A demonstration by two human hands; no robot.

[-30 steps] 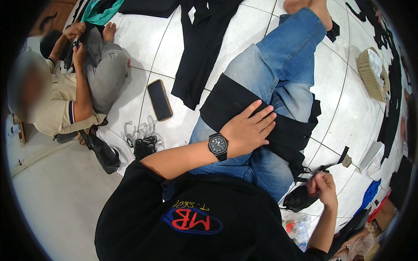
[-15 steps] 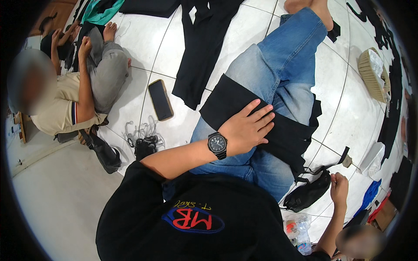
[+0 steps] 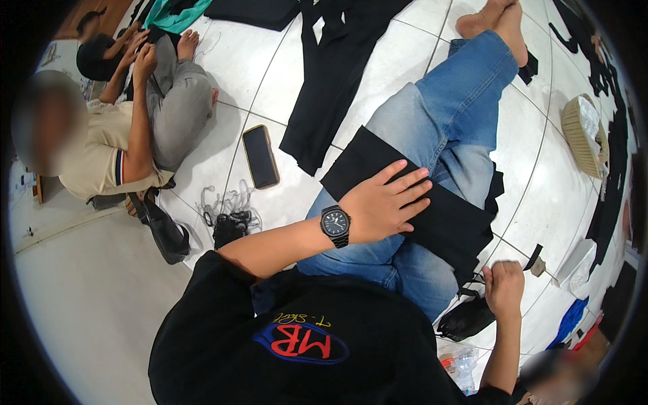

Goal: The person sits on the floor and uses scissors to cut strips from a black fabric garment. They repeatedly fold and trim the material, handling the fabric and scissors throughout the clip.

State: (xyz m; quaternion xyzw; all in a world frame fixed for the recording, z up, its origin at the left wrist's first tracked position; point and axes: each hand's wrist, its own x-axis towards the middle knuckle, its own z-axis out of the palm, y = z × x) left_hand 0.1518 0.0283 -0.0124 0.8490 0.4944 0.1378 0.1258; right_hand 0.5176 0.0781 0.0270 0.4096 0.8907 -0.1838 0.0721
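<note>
A folded piece of black fabric (image 3: 449,212) lies across my thighs over blue jeans (image 3: 466,88). My left hand (image 3: 385,202) presses on it, flat, with fingers spread and a black watch (image 3: 335,227) at the wrist. To the right of the fabric, above a black bag (image 3: 462,317), my right hand (image 3: 504,289) is raised apart from the cloth. Its fingers are curled closed with the back of the hand showing; whatever they may hold is hidden.
A phone (image 3: 260,156) and tangled dark threads (image 3: 233,223) lie on the tiles at left. Black garments (image 3: 331,81) are ahead. A seated person (image 3: 108,142) is at left, another person (image 3: 560,374) at lower right. A basket (image 3: 584,138) and plastic bottles (image 3: 462,368) are at right.
The whole view has shifted slightly. My right hand has moved left, closer to the fabric and over the black bag. My left hand stays flat on the cloth.
</note>
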